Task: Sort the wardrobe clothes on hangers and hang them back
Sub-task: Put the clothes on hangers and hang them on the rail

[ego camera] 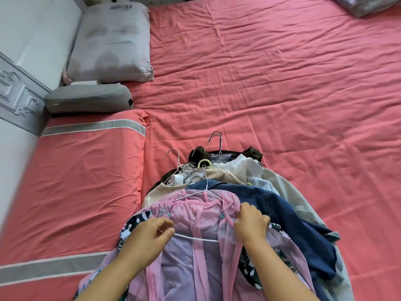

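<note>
A heap of clothes on hangers lies on the pink bed sheet (271, 94). On top is a sheer pink garment (204, 218) on a white wire hanger (196, 238). My left hand (149, 233) pinches the hanger's bottom bar at its left end. My right hand (250, 222) grips the pink fabric at the right shoulder. Under it lie a blue denim jacket (280, 205), a floral garment (249, 268), a beige top (219, 175), white clothes (245, 168) and a dark garment (197, 154). Several hanger hooks (217, 137) stick out at the heap's far end.
A pink pillow with grey stripes (86, 170) lies left of the heap. Beyond it sit a grey cushion (89, 98) and a pale pillow (112, 42) against the white headboard (21, 94). A bundle (366, 4) lies at the far right corner.
</note>
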The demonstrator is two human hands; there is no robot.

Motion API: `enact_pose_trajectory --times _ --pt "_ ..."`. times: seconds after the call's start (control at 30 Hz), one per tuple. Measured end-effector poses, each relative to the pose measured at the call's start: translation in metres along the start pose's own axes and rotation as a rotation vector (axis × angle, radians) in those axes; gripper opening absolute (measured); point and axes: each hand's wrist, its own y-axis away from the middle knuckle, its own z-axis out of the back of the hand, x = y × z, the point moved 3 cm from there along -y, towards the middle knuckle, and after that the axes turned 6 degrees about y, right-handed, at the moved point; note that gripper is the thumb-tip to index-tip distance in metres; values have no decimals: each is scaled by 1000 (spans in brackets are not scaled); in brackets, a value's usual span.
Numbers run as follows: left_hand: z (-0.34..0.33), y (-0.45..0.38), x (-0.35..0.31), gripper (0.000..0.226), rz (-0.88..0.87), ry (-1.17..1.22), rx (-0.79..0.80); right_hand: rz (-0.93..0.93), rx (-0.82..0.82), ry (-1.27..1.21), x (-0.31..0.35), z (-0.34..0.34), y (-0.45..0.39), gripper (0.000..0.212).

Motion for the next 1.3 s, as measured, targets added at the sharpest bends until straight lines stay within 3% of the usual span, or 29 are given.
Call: enact_pose_trajectory --times 0.1,0.2,0.3,0.43,0.57,0.67,0.8,0.9,1.0,1.1,1.23,1.3 --pt "12 5 -1 12 -54 12 -18 12 -38 -117 2 8 19 9" --pt "25 15 -1 15 -120 -13 -41 19 -234 -319 -1 23 54 16" --pt "41 32 -5 41 -229 -52 -86 22 -416 -501 -9 50 105 19" --pt "68 59 -19 61 -394 -160 -143 125 -631 -636 -17 90 198 28" --pt "96 105 -40 51 -650 -200 -115 119 -789 -772 -29 121 304 40" --pt "114 163 -70 30 -983 -146 -98 91 -946 -793 -33 138 389 51" --pt "133 235 -117 27 -1298 -96 -151 33 -1158 -741 -37 154 487 46" --pt "149 284 -147 31 -1393 4 -193 -43 -1311 -753 -36 158 563 22" --pt "151 335 -175 36 -1559 32 -118 -139 -1444 -754 -37 154 636 8" --pt "143 378 -199 32 -1654 50 -44 -267 -1514 -716 -46 144 689 8" --pt "119 441 -223 41 -1780 22 19 -386 -1577 -704 -55 125 752 31" --pt "105 471 -233 40 -1763 -5 66 -451 -1601 -705 -62 114 785 26"
